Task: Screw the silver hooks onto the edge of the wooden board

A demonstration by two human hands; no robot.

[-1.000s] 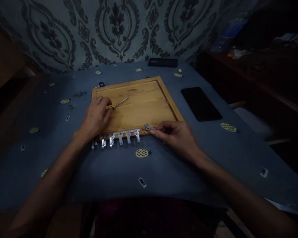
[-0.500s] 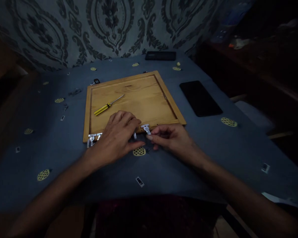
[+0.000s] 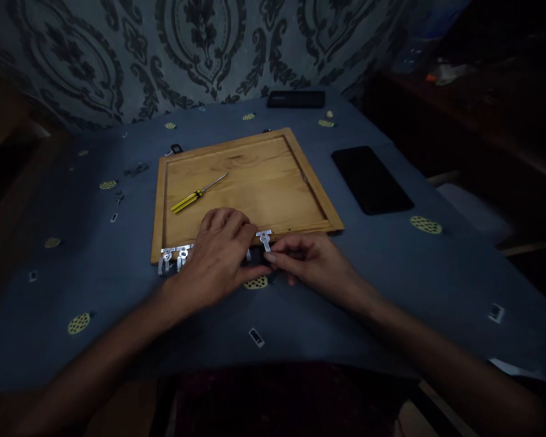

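A wooden framed board (image 3: 246,176) lies flat on the table. My right hand (image 3: 307,258) is closed, thumb and fingers pinching the lower end of a silver metal hook (image 3: 264,238). The hook's flat cross-shaped plate lies against the board's near edge. My left hand (image 3: 221,252) bends over that same edge, fingers curled on the wood and thumb out in front. Part of another metal piece and something dark show beside the left thumb, too hidden to name. Left of this hand, two similar metal hooks (image 3: 166,258) sit along the edge. A yellow-and-black screwdriver (image 3: 198,194) rests on the board.
A black phone (image 3: 370,180) lies to the right of the board, and another dark flat object (image 3: 295,99) lies at the back. Small metal bits (image 3: 119,196) and a clear bag-like item (image 3: 136,169) are at left. A patterned curtain (image 3: 209,48) hangs behind the table.
My right hand has turned the hook straighter against the board's edge and shifted it slightly left. My left hand stays on the edge, moved a little. The screwdriver stays put.
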